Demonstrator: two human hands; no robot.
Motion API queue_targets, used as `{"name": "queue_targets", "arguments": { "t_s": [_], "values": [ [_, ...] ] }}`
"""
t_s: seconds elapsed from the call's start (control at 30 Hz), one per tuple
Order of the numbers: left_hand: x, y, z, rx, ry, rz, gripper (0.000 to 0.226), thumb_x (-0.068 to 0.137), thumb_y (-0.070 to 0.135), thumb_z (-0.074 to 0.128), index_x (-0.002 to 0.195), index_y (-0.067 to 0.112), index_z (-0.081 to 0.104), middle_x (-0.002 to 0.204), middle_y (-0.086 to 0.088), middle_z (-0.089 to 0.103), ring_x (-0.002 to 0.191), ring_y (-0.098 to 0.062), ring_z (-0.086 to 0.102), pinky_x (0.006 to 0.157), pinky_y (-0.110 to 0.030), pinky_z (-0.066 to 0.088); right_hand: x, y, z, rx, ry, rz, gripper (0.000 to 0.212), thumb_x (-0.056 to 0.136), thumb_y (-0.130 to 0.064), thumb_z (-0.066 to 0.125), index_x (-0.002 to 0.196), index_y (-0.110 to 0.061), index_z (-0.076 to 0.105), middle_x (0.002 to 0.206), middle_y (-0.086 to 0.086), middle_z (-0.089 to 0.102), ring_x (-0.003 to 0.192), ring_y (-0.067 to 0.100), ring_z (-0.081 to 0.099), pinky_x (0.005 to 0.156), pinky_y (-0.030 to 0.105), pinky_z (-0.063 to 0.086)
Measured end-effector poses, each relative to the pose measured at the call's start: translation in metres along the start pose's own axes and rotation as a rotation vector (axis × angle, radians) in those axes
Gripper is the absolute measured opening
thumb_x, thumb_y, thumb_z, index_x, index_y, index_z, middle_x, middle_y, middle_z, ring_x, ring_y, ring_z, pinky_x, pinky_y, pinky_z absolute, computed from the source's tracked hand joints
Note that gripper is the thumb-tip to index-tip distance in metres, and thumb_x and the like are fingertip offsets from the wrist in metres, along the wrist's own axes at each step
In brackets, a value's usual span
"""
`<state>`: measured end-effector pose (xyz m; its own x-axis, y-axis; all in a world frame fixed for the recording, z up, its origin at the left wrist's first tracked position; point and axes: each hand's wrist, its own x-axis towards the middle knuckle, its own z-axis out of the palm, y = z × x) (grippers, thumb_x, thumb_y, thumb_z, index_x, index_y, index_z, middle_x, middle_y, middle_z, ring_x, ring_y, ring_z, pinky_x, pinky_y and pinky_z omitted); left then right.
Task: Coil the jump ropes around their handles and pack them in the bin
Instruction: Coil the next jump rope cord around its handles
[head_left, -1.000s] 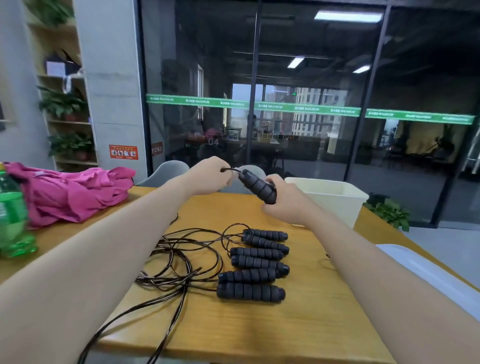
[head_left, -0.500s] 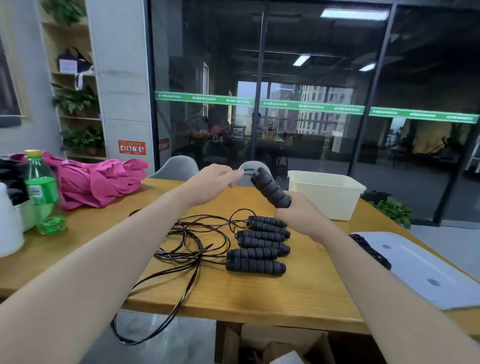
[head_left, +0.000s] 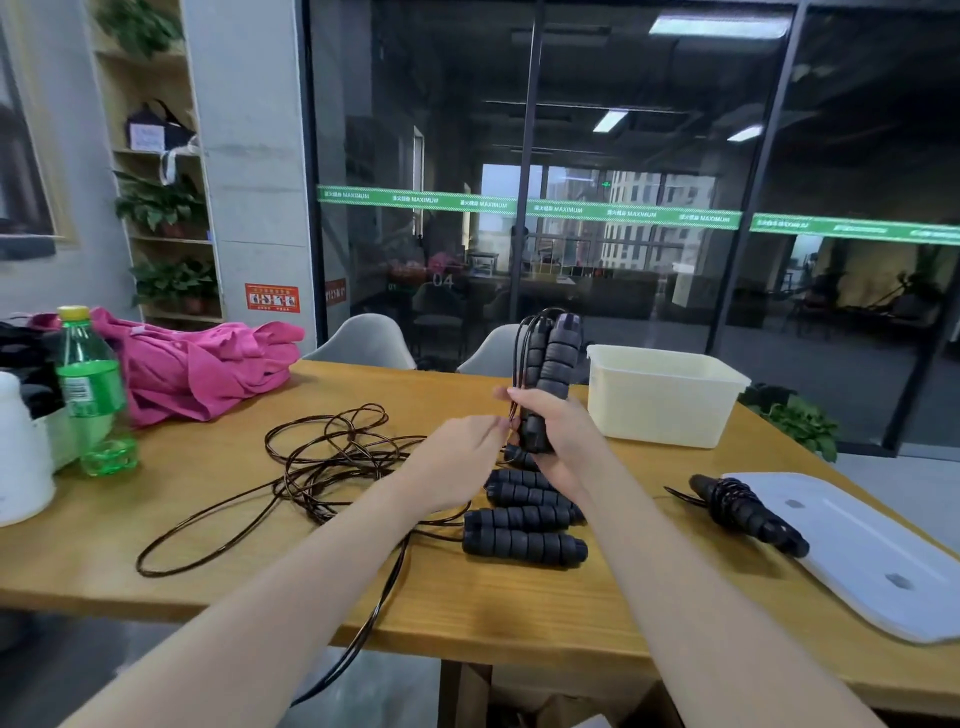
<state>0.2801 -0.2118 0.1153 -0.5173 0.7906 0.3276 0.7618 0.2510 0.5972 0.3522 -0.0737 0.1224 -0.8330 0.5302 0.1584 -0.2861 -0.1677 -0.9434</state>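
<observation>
My right hand (head_left: 563, 441) grips a pair of black foam handles (head_left: 551, 369) upright above the table's middle. Thin black cord runs down their left side. My left hand (head_left: 462, 457) pinches that cord beside the handles' lower end. Several more black handles (head_left: 522, 530) lie in a row on the table under my hands, their cords in a loose tangle (head_left: 337, 457) to the left, one loop hanging over the front edge. A coiled jump rope (head_left: 748, 512) lies at the right, partly on a white lid. The cream plastic bin (head_left: 660, 410) stands behind, to the right.
A white lid (head_left: 862, 551) lies at the right front. A green bottle (head_left: 91, 389), a white container (head_left: 21, 457) and a pink cloth (head_left: 197, 364) sit at the left. Two grey chairs (head_left: 363, 343) stand behind the wooden table (head_left: 493, 613). A glass wall lies beyond.
The right hand has turned the held handles from tilted to upright. The left hand has come down from the handle's top to pinch the cord beside the handles' lower end. The camera view has dropped back.
</observation>
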Motion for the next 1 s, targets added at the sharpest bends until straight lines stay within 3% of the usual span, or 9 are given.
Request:
{"name": "queue_targets", "arguments": {
  "t_s": [0.1, 0.2, 0.33, 0.5, 0.63, 0.77, 0.9, 1.0],
  "values": [
    [-0.003, -0.008, 0.008, 0.049, -0.02, 0.052, 0.044, 0.112, 0.041, 0.029, 0.083, 0.024, 0.057, 0.077, 0.001, 0.065, 0.066, -0.015, 0.058, 0.062, -0.034, 0.045, 0.006, 0.012, -0.003, -0.088, 0.024, 0.009, 0.02, 0.092, -0.015, 0.074, 0.109, -0.009, 0.065, 0.085, 0.005, 0.067, 0.084, 0.024, 0.064, 0.081, 0.043, 0.054],
    [-0.007, -0.012, 0.015, 0.039, 0.026, 0.077, 0.044, 0.112, 0.041, 0.029, 0.082, 0.021, 0.055, 0.074, 0.0, 0.064, 0.062, -0.014, 0.055, 0.058, -0.034, 0.04, 0.01, 0.014, -0.002, -0.035, 0.053, 0.018, 0.018, 0.097, -0.012, 0.07, 0.113, -0.008, 0.064, 0.084, 0.004, 0.067, 0.085, 0.024, 0.072, 0.087, 0.046, 0.058],
    [-0.017, -0.029, 0.013, 0.139, 0.012, 0.072, 0.046, 0.111, 0.045, 0.029, 0.079, 0.023, 0.054, 0.073, 0.002, 0.062, 0.069, -0.017, 0.058, 0.068, -0.037, 0.048, 0.022, 0.004, -0.01, -0.236, 0.186, -0.065, 0.009, 0.097, -0.014, 0.068, 0.105, -0.013, 0.064, 0.082, 0.006, 0.059, 0.079, 0.021, 0.057, 0.077, 0.039, 0.055],
    [-0.015, -0.056, -0.013, 0.254, 0.191, 0.044, 0.046, 0.107, 0.05, 0.036, 0.072, 0.022, 0.048, 0.06, 0.003, 0.053, 0.054, -0.014, 0.049, 0.053, -0.029, 0.038, 0.032, -0.014, -0.033, -0.435, 0.245, -0.107, 0.009, 0.096, -0.008, 0.062, 0.105, -0.01, 0.062, 0.072, 0.007, 0.051, 0.058, 0.018, 0.048, 0.056, 0.03, 0.046],
    [-0.009, -0.051, -0.041, 0.4, 0.264, 0.13, 0.042, 0.106, 0.049, 0.046, 0.067, 0.033, 0.043, 0.059, 0.01, 0.051, 0.055, -0.005, 0.048, 0.052, -0.021, 0.032, 0.033, -0.008, -0.043, -0.633, 0.285, -0.12, 0.013, 0.095, -0.004, 0.058, 0.091, -0.016, 0.054, 0.071, 0.007, 0.049, 0.062, 0.02, 0.043, 0.052, 0.027, 0.039],
    [0.004, -0.037, -0.059, 0.523, 0.325, 0.351, 0.035, 0.102, 0.053, 0.047, 0.076, 0.032, 0.054, 0.062, 0.017, 0.046, 0.057, -0.002, 0.047, 0.054, -0.02, 0.03, 0.038, 0.003, -0.044, -0.934, 0.205, -0.155, 0.007, 0.092, -0.008, 0.06, 0.097, -0.013, 0.058, 0.078, 0.002, 0.056, 0.068, 0.02, 0.05, 0.06, 0.031, 0.043],
    [0.022, -0.024, -0.07, 0.574, 0.305, 0.497, 0.042, 0.101, 0.059, 0.043, 0.096, 0.026, 0.068, 0.08, 0.014, 0.059, 0.072, -0.007, 0.057, 0.061, -0.026, 0.049, 0.039, 0.004, -0.037, -1.337, 0.052, -0.11, 0.022, 0.091, -0.02, 0.066, 0.11, -0.023, 0.056, 0.093, 0.001, 0.064, 0.085, 0.025, 0.063, 0.075, 0.039, 0.056],
    [0.037, -0.014, -0.076, 0.624, 0.243, 0.543, 0.044, 0.1, 0.064, 0.044, 0.095, 0.027, 0.068, 0.083, 0.012, 0.061, 0.075, -0.009, 0.058, 0.066, -0.032, 0.053, 0.03, -0.002, -0.025, -1.62, -0.135, -0.118, 0.025, 0.094, -0.025, 0.067, 0.112, -0.027, 0.05, 0.096, -0.001, 0.062, 0.085, 0.022, 0.06, 0.072, 0.039, 0.054]
  ]
}}
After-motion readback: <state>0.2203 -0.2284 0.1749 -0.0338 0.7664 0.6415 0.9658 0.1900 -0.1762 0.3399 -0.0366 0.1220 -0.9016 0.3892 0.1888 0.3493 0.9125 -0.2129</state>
